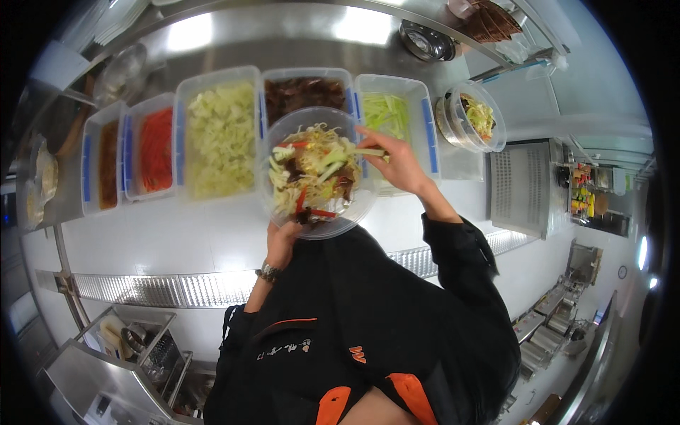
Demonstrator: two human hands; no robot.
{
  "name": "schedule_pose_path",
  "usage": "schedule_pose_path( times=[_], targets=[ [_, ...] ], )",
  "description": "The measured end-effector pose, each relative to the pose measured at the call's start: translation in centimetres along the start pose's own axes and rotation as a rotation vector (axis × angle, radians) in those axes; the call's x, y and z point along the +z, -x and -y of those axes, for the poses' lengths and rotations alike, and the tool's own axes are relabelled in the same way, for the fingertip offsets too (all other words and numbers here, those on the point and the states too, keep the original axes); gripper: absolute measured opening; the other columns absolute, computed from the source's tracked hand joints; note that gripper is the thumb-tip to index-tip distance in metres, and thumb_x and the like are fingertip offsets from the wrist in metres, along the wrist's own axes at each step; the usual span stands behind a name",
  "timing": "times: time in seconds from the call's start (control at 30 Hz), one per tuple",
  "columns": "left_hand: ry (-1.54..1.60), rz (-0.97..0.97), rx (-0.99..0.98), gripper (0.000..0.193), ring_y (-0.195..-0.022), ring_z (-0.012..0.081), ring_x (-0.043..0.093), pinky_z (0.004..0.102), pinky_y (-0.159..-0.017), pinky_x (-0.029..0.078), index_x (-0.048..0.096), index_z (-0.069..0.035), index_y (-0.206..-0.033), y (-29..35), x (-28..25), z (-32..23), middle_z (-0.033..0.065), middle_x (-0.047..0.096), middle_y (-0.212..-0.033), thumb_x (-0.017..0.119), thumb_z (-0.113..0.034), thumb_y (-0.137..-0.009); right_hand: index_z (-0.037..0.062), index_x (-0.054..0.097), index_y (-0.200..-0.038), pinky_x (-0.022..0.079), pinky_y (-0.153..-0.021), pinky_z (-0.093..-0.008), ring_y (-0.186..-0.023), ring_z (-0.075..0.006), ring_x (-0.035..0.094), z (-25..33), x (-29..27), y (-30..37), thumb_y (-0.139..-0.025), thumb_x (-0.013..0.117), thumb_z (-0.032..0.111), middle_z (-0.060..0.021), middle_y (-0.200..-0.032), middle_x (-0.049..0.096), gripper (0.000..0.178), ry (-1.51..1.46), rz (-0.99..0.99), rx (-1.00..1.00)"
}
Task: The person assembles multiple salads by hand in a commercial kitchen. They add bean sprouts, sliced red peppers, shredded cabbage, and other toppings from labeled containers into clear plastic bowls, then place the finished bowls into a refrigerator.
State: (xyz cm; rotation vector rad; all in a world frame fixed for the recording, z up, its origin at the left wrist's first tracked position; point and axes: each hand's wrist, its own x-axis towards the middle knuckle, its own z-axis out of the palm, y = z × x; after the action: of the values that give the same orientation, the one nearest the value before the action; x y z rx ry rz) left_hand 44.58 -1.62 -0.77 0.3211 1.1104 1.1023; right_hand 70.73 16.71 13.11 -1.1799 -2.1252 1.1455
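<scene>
A clear round plastic bowl [365, 202] of mixed vegetables [315, 170] is held in front of me, over the near edge of the counter. Bean sprouts, cabbage pieces, red pepper strips and dark fungus show in it. My left hand [283, 242] is closed on the bowl's near left rim, its fingers partly hidden beneath. At the right rim, my right hand [397, 164] pinches pale green vegetable strips [371, 151]. Just beyond the hand stands a tub of green vegetable strips [384, 113]. The bowl partly covers a tub of dark fungus [304, 92].
Left of the bowl are tubs of chopped cabbage [223, 134], red pepper strips [156, 149] and brown food [108, 159]. Another filled bowl [478, 117] sits on stacked bowls at the right. A metal bowl [427, 41] lies behind. A shelf edge [283, 7] crosses the back.
</scene>
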Motion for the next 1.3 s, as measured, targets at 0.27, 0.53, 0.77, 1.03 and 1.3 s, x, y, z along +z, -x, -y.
schedule_pose_path(
  times=[0.27,0.53,0.77,1.03,1.3],
  targets=[
    [0.057,-0.037,0.087,0.053,-0.087,0.0182,0.065,0.0295,-0.073,0.053,0.053,0.007,-0.128,-0.1,0.6,0.4,0.0116,0.066,-0.108,0.061,-0.004,-0.076,0.0077,0.064,-0.132,0.057,-0.083,-0.0312,-0.1,-0.0204,0.069,-1.2,-0.3,-0.3,-0.095,0.065,0.003,-0.0104,-0.113,0.072,0.037,0.079,-0.247,0.056],
    [0.022,0.023,0.004,0.064,-0.115,0.0263,0.063,0.0376,-0.091,0.057,0.044,0.003,-0.143,-0.5,-0.5,0.2,0.0151,0.06,-0.131,0.055,0.004,-0.08,0.005,0.069,-0.119,0.058,-0.077,-0.0358,-0.101,-0.0316,0.07,-5.8,-2.3,0.2,-0.095,0.067,0.013,-0.0173,-0.121,0.068,0.026,0.537,-0.348,0.089],
    [0.14,-0.016,0.117,0.066,-0.111,0.0311,0.062,0.0419,-0.093,0.055,0.044,0.003,-0.142,0.5,0.5,1.6,0.0174,0.061,-0.128,0.054,-0.003,-0.077,0.0058,0.069,-0.121,0.056,-0.087,-0.0432,-0.106,-0.0338,0.069,-13.8,-2.9,2.7,-0.09,0.072,0.019,-0.0205,-0.117,0.068,0.034,0.193,-0.221,0.292],
    [0.256,-0.053,0.138,0.079,-0.122,0.0359,0.058,0.0454,-0.093,0.056,0.04,-0.002,-0.149,0.7,1.4,4.2,0.021,0.054,-0.138,0.053,-0.001,-0.071,0.0094,0.064,-0.129,0.056,-0.087,-0.0472,-0.103,-0.0409,0.068,-26.5,4.1,2.1,-0.085,0.076,0.028,-0.0281,-0.108,0.068,0.049,0.789,0.259,0.34],
    [0.364,-0.123,0.185,0.08,-0.127,0.0402,0.054,0.0554,-0.1,0.052,0.037,-0.005,-0.151,1.2,1.9,6.1,0.0224,0.049,-0.144,0.053,-0.002,-0.072,0.006,0.07,-0.107,0.056,-0.075,-0.0436,-0.087,-0.0367,0.071,-26.0,-2.4,1.0,-0.085,0.068,0.006,-0.0174,-0.094,0.073,0.023,0.216,0.005,0.188]
  ],
)
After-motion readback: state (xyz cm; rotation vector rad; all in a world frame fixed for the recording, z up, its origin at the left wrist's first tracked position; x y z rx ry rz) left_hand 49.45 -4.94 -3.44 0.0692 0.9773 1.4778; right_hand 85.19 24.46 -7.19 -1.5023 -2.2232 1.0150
